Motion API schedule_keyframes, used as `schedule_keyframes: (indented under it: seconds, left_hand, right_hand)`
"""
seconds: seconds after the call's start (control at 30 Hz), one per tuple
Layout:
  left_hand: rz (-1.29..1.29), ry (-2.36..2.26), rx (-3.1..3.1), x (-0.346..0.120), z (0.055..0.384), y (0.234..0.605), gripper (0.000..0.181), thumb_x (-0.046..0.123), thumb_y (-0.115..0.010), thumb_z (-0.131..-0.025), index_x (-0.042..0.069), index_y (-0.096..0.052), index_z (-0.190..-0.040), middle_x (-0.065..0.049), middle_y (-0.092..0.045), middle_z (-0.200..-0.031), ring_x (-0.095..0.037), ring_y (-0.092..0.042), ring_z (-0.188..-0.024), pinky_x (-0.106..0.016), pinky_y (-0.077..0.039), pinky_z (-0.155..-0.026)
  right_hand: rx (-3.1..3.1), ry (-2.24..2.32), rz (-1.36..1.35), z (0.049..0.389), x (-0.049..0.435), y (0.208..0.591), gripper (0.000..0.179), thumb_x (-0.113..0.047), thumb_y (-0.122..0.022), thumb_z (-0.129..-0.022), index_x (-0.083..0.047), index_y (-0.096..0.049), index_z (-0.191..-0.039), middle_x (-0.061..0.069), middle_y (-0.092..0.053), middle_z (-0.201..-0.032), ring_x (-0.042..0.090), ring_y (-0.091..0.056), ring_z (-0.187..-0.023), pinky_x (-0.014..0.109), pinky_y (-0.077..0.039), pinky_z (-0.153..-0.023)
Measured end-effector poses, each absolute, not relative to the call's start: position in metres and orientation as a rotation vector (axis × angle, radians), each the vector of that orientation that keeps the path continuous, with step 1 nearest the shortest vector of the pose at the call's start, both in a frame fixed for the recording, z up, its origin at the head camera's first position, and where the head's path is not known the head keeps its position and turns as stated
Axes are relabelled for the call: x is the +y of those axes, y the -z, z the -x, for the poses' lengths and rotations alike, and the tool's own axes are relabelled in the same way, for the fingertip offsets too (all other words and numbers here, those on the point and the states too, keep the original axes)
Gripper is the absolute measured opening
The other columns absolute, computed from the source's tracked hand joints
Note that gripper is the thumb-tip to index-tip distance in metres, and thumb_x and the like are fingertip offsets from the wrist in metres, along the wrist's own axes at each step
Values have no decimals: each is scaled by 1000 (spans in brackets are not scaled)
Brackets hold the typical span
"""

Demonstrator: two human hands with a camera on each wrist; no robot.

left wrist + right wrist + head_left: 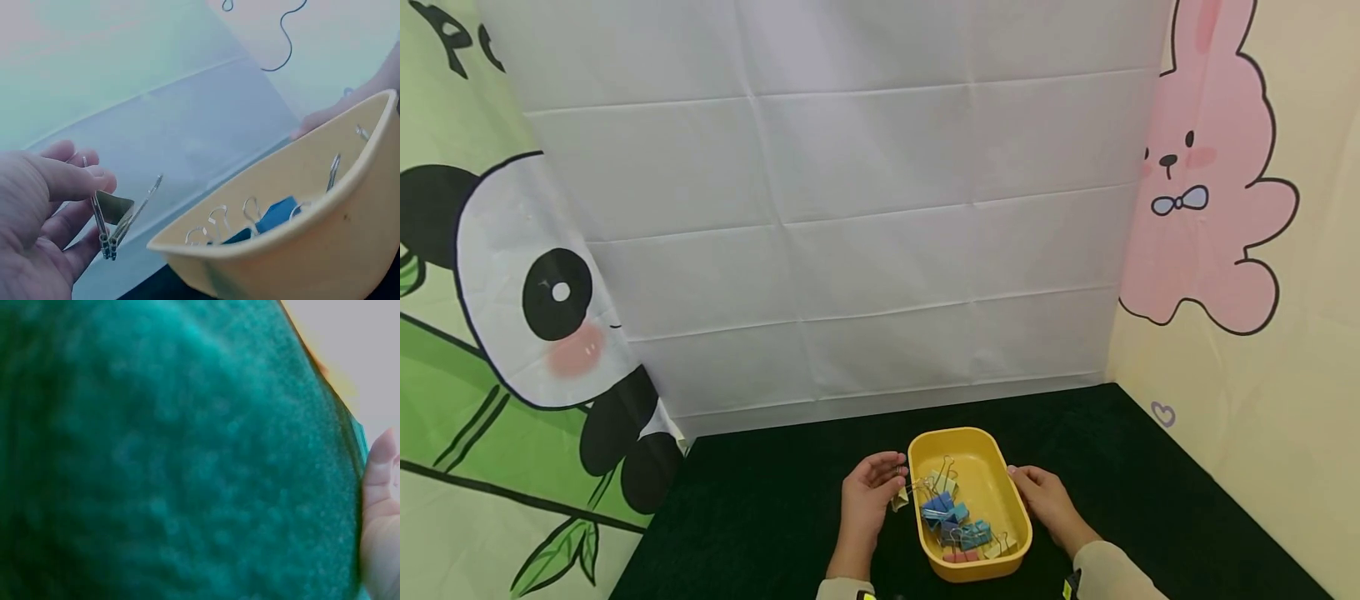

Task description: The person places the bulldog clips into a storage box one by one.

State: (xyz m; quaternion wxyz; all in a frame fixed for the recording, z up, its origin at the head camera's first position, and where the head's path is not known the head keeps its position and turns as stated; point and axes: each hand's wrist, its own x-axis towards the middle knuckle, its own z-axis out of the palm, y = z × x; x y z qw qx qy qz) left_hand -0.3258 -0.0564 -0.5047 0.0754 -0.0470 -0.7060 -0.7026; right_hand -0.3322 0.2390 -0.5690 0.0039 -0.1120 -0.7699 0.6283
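Note:
My left hand [870, 492] is beside the left rim of a yellow plastic basket [988, 467], thumb and fingers pinching a yellow binder clip [115, 209] by one wire handle. The clip's other handle sticks out toward the basket in the left wrist view. Blue binder clips [938, 507], teal clips [976, 534], pale yellow clips [1000, 546] and a pink clip [961, 556] lie in the basket's left and near parts. My right hand [1051, 500] is at the basket's right side, fingertips touching the rim; part of it shows at the right wrist view's edge.
A dark green cloth [760, 517] covers the table under the basket. Behind it hangs a creased white sheet [865, 250]. A panda-printed panel [527, 333] stands at left, and a rabbit-printed panel [1225, 375] at right.

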Motion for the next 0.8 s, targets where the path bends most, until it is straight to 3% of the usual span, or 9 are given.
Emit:
schedule_keyframes:
  seconds: [0.2, 0.43, 0.63, 0.8]
  left_hand:
    - [242, 2197, -2044, -46, 319, 494, 37, -5, -71, -89, 8, -65, -123, -13, -68, -126, -25, -68, -107, -26, -56, -90]
    - [279, 2282, -2021, -35, 314, 487, 35, 2, -75, -89, 8, -65, -123, -12, -67, -126, -25, -67, -108, -27, -56, -91]
    - [283, 2231, -2019, -34, 316, 486, 29, 15, -74, -93, 11, -66, -121, -7, -68, -122, -23, -66, -109, -26, -54, -94]
    - [292, 2159, -2030, -41, 317, 486, 26, 18, -71, -95, 9, -65, -119, -7, -69, -118, -21, -66, -105, -27, -52, -98]
  right_hand:
    - [-2413, -1973, 345, 333, 239, 570, 66, -66, -58, -92, -5, -66, -116, 9, -64, -89, 22, -63, -73, 31, -57, -68]
    - [-2406, -1975, 353, 331, 241, 571, 50, -52, -56, -101, -5, -65, -116, 9, -64, -89, 23, -63, -74, 32, -56, -67]
    - [-2405, -1996, 354, 332, 240, 571, 55, -54, -54, -100, -4, -64, -118, 9, -65, -95, 23, -65, -78, 33, -57, -69]
    - [-2405, -2011, 343, 334, 243, 571, 49, -47, -53, -103, -2, -63, -120, 10, -66, -97, 23, -64, -79, 34, -58, -70]
